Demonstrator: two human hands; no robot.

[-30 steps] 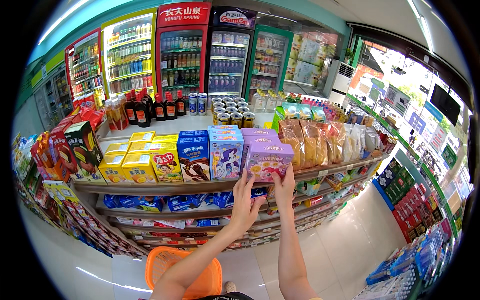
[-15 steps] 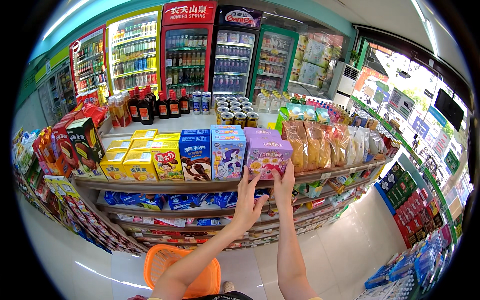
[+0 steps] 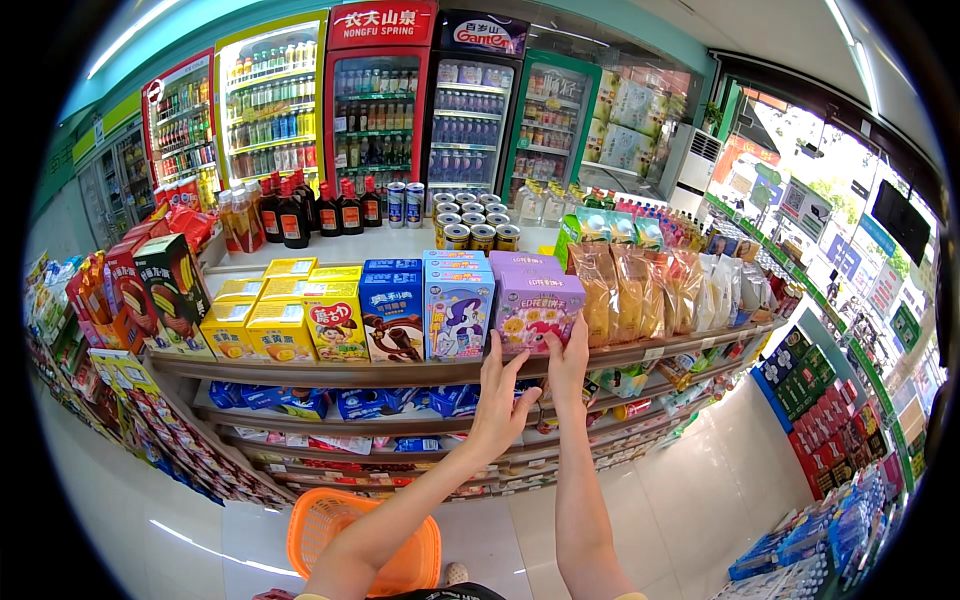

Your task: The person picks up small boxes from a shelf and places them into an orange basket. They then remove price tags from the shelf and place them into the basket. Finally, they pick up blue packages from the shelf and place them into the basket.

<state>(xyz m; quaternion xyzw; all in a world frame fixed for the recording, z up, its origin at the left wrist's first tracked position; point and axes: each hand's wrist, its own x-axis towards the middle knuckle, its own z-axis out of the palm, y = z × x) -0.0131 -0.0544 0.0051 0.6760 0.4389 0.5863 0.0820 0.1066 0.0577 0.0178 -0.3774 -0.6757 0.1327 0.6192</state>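
On the front of the top shelf stands a purple biscuit box, with flower-shaped biscuits pictured on it, in front of another purple box. My left hand has its fingertips at the lower left of the front box, thumb pointing right. At its lower right side, my right hand grips the edge with fingers upward. Both hands hold this box between them. Directly left is a row of light-blue boxes with a cartoon pony. Brown-wrapped bread bags stand close to its right.
Further left are dark-blue biscuit boxes and yellow boxes. Behind them stand short cans and dark bottles. An orange basket sits on the floor below my left forearm. Blue packets lie on the lower shelf.
Hardly anything differs. My hands stay on the purple biscuit box, and the whole view has shifted very slightly.
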